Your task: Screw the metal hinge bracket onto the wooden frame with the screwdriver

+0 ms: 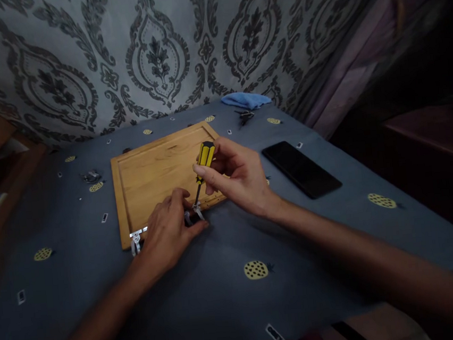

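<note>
A yellow-and-black screwdriver is held between the thumb and fingers of my right hand, its shaft slanting down. Its tip meets a small metal hinge on the near edge of a wooden panel with a raised frame. My left hand rests over that near edge, thumb and fingers closed around the hinge from the left. Part of the hinge is hidden by those fingers. A second metal hinge sits at the panel's near left corner.
The panel lies on a blue cloth with pineapple prints. A black phone lies right of my right hand. Farther back are a blue rag and a small dark object. Small metal pieces lie left of the panel. Patterned fabric rises behind.
</note>
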`<state>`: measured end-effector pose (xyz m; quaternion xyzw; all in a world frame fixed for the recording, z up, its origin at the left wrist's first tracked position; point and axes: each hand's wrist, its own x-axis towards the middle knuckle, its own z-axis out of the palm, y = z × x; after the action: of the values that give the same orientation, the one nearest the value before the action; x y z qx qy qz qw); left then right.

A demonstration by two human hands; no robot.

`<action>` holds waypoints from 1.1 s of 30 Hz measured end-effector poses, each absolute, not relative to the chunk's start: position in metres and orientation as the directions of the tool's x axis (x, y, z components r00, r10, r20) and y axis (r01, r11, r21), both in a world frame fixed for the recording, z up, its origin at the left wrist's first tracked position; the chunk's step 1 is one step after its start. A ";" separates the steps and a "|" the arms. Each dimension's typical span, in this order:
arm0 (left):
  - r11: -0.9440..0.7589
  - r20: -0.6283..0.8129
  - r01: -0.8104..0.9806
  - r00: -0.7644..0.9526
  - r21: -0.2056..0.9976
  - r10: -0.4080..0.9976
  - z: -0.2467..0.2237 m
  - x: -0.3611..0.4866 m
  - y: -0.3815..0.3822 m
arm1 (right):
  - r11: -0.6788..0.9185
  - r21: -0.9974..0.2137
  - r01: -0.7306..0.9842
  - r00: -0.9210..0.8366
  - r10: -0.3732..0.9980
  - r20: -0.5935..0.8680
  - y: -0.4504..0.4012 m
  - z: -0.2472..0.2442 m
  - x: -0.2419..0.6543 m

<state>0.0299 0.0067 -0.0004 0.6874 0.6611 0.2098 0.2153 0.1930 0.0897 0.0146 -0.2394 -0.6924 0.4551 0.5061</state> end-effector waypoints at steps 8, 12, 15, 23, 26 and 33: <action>-0.006 -0.024 0.824 0.024 0.566 0.999 0.002 0.032 0.008 | 0.486 -0.870 -0.081 -0.399 0.785 0.475 0.092 0.010 0.192; -0.018 -0.002 0.823 0.024 0.568 1.000 0.001 0.031 0.008 | 0.502 -0.862 -0.069 -0.406 0.775 0.484 0.094 0.007 0.191; -0.036 0.010 0.820 0.037 0.571 0.999 -0.001 0.030 0.008 | 0.501 -0.862 -0.082 -0.418 0.767 0.486 0.094 0.007 0.191; -0.012 -0.027 0.829 0.032 0.559 0.999 0.004 0.031 0.009 | 0.476 -0.877 -0.057 -0.591 0.692 0.414 0.097 0.024 0.196; -0.007 -0.040 0.830 0.035 0.557 0.999 0.006 0.032 0.009 | 0.456 -0.889 -0.044 -0.656 0.658 0.370 0.098 0.030 0.200; -0.028 -0.027 0.836 0.050 0.548 0.998 0.003 0.030 0.010 | 0.452 -0.892 0.012 -0.551 0.747 0.371 0.097 0.024 0.191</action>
<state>0.0303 0.0098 0.0030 0.6917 0.6629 0.1879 0.2163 0.1912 0.0973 0.0240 -0.2526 -0.7519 0.4584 0.4008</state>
